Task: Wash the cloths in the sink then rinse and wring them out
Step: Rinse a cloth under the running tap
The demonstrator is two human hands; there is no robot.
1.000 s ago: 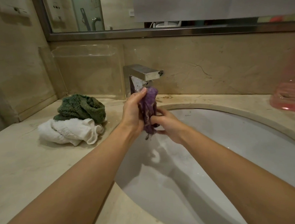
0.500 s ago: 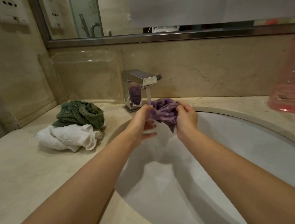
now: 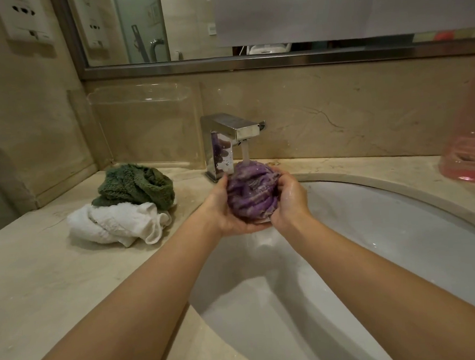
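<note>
Item: purple cloth (image 3: pixel 251 193), balled under the faucet (image 3: pixel 234 134) stream; my left hand (image 3: pixel 224 209) and right hand (image 3: pixel 290 201) each keep a curled grip around it.

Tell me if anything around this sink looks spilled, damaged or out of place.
Nothing stands out. Both hands, left hand and right hand, cup the purple cloth under the running faucet over the basin. The green cloth and white cloth sit bunched on the counter.

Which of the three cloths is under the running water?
The purple cloth, balled between both hands beneath the tap; the green cloth and white cloth lie on the counter.
</note>
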